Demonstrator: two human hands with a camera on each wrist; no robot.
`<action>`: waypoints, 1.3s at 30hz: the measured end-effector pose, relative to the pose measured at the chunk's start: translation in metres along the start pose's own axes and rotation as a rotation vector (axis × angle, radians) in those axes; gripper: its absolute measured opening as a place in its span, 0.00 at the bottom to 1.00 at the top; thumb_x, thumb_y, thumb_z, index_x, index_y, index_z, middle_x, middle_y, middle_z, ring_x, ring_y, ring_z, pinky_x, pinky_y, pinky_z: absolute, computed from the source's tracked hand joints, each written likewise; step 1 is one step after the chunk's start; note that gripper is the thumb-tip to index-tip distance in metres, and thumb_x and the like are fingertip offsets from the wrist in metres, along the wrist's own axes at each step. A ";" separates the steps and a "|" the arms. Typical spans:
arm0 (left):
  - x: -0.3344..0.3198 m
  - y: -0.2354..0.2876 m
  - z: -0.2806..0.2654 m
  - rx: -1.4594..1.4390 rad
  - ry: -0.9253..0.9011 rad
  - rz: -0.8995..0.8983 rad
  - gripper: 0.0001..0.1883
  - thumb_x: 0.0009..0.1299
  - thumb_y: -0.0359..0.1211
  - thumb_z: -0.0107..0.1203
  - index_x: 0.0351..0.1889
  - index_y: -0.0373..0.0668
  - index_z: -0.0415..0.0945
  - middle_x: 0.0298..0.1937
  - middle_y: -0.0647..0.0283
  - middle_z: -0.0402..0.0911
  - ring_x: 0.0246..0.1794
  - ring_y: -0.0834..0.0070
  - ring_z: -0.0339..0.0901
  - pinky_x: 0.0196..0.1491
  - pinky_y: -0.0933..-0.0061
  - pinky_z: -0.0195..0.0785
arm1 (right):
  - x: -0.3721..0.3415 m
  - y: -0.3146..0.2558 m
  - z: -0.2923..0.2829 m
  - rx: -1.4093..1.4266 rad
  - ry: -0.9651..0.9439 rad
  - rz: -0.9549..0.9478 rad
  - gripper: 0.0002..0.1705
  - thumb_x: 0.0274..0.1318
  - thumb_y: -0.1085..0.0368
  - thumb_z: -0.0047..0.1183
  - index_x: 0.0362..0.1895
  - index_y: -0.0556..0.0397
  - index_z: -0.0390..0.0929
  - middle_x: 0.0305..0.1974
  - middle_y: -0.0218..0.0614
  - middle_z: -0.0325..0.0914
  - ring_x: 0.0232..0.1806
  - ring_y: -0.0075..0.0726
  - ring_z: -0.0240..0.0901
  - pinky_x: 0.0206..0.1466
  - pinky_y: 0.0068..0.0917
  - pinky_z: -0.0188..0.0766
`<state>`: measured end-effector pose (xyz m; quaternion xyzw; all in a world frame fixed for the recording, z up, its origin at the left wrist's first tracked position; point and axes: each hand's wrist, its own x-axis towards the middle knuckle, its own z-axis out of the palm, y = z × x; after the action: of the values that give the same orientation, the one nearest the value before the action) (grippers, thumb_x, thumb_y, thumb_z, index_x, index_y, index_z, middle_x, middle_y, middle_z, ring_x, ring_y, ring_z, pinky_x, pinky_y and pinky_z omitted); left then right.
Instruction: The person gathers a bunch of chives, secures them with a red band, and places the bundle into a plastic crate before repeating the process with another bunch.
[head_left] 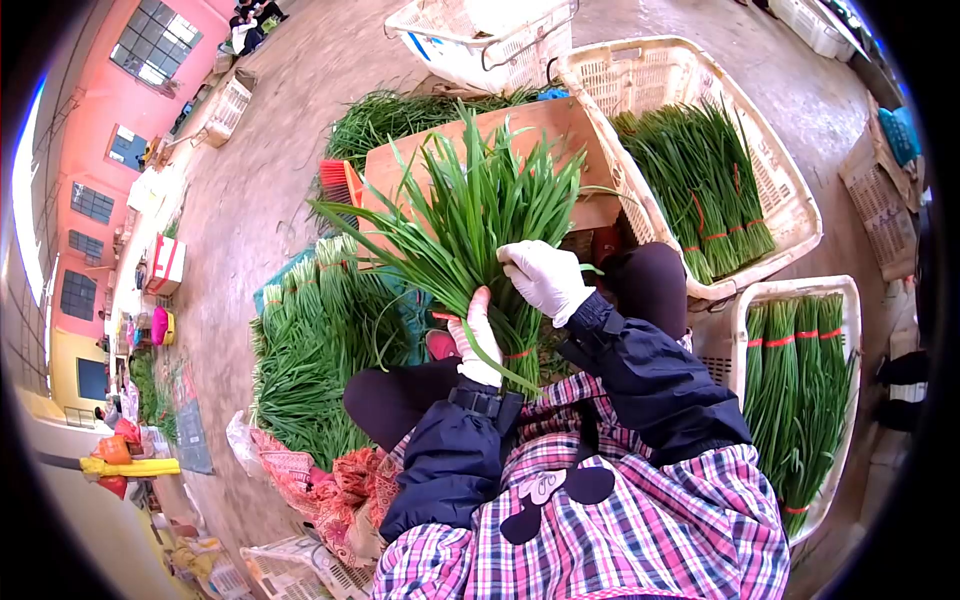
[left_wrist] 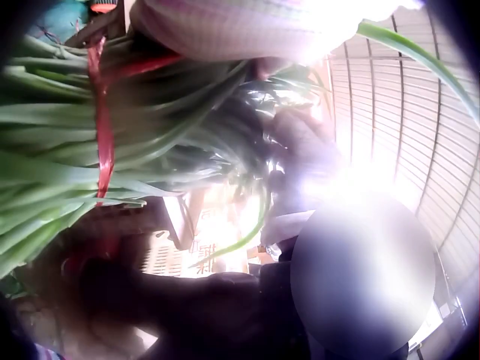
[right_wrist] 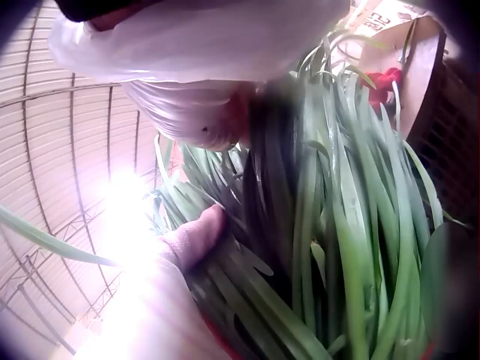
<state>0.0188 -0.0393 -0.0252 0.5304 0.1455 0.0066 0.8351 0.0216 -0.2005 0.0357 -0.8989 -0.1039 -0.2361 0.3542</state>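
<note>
Tugged by the pinching, white-gloved right hand [head_left: 548,280], the long green leaves [head_left: 515,205] could tear against the left hand's [head_left: 481,318] grip.

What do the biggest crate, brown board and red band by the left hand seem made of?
Biggest crate: probably plastic; dull off-white, moulded slots. Brown board: cardboard or thin wood; matte, flat. Red band: likely plastic tape; shiny, creased.
</note>
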 end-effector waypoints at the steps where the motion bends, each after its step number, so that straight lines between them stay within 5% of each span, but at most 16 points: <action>1: -0.001 -0.001 -0.002 0.003 0.006 -0.016 0.24 0.63 0.28 0.66 0.58 0.40 0.73 0.54 0.66 0.79 0.51 0.76 0.74 0.58 0.73 0.66 | -0.001 0.000 0.001 0.027 0.008 0.016 0.12 0.54 0.62 0.56 0.44 0.45 0.78 0.35 0.33 0.81 0.39 0.42 0.79 0.40 0.34 0.76; 4: -0.009 0.001 -0.003 -0.017 0.020 -0.097 0.24 0.63 0.29 0.65 0.58 0.40 0.73 0.54 0.66 0.79 0.51 0.76 0.74 0.59 0.73 0.65 | -0.001 -0.001 0.009 0.052 0.092 -0.047 0.10 0.55 0.60 0.54 0.43 0.44 0.76 0.31 0.35 0.79 0.34 0.44 0.79 0.34 0.39 0.74; 7: -0.005 -0.005 -0.008 -0.069 -0.022 -0.075 0.24 0.63 0.29 0.66 0.58 0.39 0.74 0.54 0.66 0.79 0.51 0.76 0.74 0.59 0.73 0.65 | 0.001 -0.002 0.004 0.018 -0.061 0.002 0.12 0.57 0.61 0.55 0.45 0.46 0.79 0.37 0.36 0.83 0.38 0.43 0.81 0.39 0.35 0.77; 13: -0.002 -0.009 -0.008 -0.012 0.033 -0.071 0.23 0.63 0.27 0.65 0.57 0.38 0.74 0.55 0.66 0.79 0.50 0.77 0.75 0.59 0.74 0.65 | 0.007 0.007 0.005 -0.093 -0.247 0.033 0.16 0.55 0.62 0.54 0.49 0.43 0.79 0.33 0.35 0.81 0.33 0.44 0.80 0.34 0.37 0.75; 16: -0.006 -0.006 -0.004 -0.067 -0.038 -0.080 0.23 0.63 0.27 0.64 0.57 0.38 0.74 0.54 0.66 0.79 0.51 0.76 0.75 0.59 0.73 0.65 | 0.006 0.007 0.007 -0.058 -0.114 -0.028 0.15 0.54 0.62 0.55 0.47 0.41 0.78 0.31 0.34 0.79 0.30 0.45 0.78 0.32 0.38 0.74; 19: -0.007 -0.005 -0.004 -0.067 -0.047 -0.088 0.22 0.64 0.28 0.63 0.57 0.37 0.74 0.55 0.65 0.79 0.51 0.75 0.74 0.59 0.72 0.65 | 0.010 0.004 0.002 -0.124 -0.195 -0.035 0.14 0.54 0.61 0.54 0.47 0.40 0.77 0.29 0.33 0.77 0.28 0.44 0.77 0.30 0.39 0.74; 25: -0.006 -0.007 -0.004 -0.055 -0.055 -0.101 0.23 0.63 0.30 0.64 0.57 0.38 0.74 0.54 0.65 0.79 0.50 0.74 0.74 0.58 0.70 0.65 | 0.017 0.009 0.004 -0.120 -0.280 -0.128 0.05 0.55 0.62 0.49 0.33 0.46 0.77 0.28 0.36 0.77 0.29 0.48 0.78 0.29 0.42 0.74; 28: -0.010 0.000 0.001 0.087 0.017 -0.053 0.18 0.67 0.32 0.59 0.54 0.37 0.75 0.48 0.59 0.82 0.44 0.67 0.81 0.49 0.65 0.77 | 0.016 0.011 0.009 -0.139 -0.320 -0.061 0.04 0.54 0.62 0.50 0.30 0.47 0.75 0.28 0.37 0.76 0.30 0.49 0.78 0.30 0.42 0.74; 31: -0.014 0.013 0.007 0.035 0.025 -0.106 0.17 0.67 0.33 0.59 0.53 0.38 0.76 0.48 0.60 0.82 0.43 0.68 0.81 0.49 0.65 0.76 | 0.007 0.021 0.012 0.097 -0.170 -0.066 0.04 0.51 0.64 0.54 0.32 0.47 0.75 0.29 0.36 0.75 0.31 0.48 0.77 0.32 0.39 0.74; 35: -0.008 0.009 -0.003 0.060 0.034 -0.144 0.27 0.61 0.36 0.67 0.58 0.42 0.72 0.53 0.66 0.77 0.51 0.73 0.72 0.58 0.66 0.63 | 0.002 0.025 0.017 0.196 -0.176 0.042 0.03 0.51 0.67 0.53 0.31 0.50 0.74 0.30 0.38 0.76 0.31 0.46 0.77 0.35 0.36 0.74; 38: -0.013 0.014 0.005 0.155 0.106 -0.100 0.18 0.67 0.35 0.59 0.53 0.39 0.76 0.47 0.61 0.81 0.43 0.68 0.80 0.49 0.63 0.76 | 0.003 0.027 0.022 0.416 -0.111 0.201 0.04 0.54 0.67 0.51 0.31 0.53 0.72 0.32 0.38 0.79 0.31 0.38 0.78 0.35 0.33 0.73; 39: -0.012 0.015 0.005 0.119 0.086 -0.094 0.18 0.67 0.35 0.59 0.53 0.39 0.76 0.47 0.61 0.81 0.43 0.68 0.80 0.49 0.63 0.76 | 0.006 0.026 0.016 0.801 -0.206 0.523 0.06 0.59 0.65 0.50 0.32 0.54 0.73 0.35 0.38 0.80 0.32 0.30 0.77 0.35 0.29 0.73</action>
<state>0.0103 -0.0391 -0.0074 0.5709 0.2064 -0.0186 0.7945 0.0418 -0.2085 0.0133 -0.7065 0.0084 0.0095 0.7076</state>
